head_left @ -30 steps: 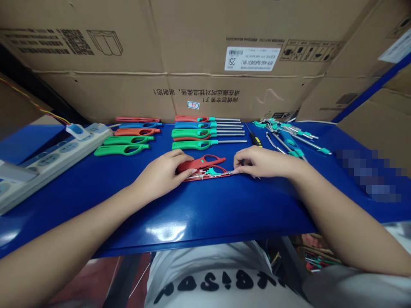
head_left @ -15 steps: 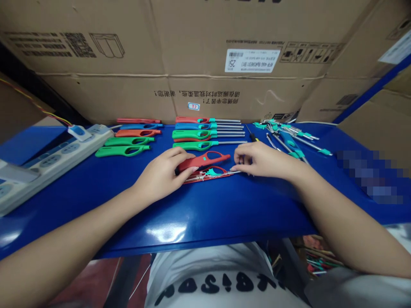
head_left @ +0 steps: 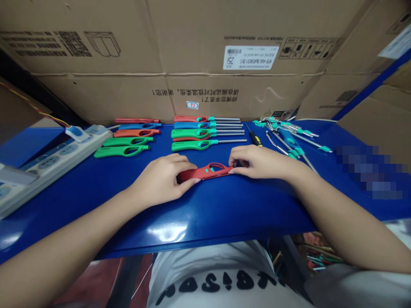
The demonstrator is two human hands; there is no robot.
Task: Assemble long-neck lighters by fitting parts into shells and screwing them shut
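Observation:
A red gas lighter (head_left: 201,173) lies on the blue table, its upper casing half now over the lower one. Teal parts show in the casing and by its trigger loop. My left hand (head_left: 167,176) is closed on the handle end, thumb along the near edge. At the nozzle end, my right hand (head_left: 245,161) pinches the tip of the lighter between thumb and fingers. The metal tube there is mostly hidden by the fingers. Behind lies a row of lighters with metal tubes, the nearest being a green lighter (head_left: 192,146).
Casings, including a green casing (head_left: 120,151), lie at the left beside a white power strip (head_left: 61,158). A yellow-black screwdriver (head_left: 256,139) lies behind my right hand. Metal tubes with teal parts (head_left: 297,152) are heaped at the right. A cardboard sheet (head_left: 128,98) stands behind.
The red upper casing half has come down onto the lower half, covering the inner parts and wires. My right hand has moved slightly left to the lighter's tip.

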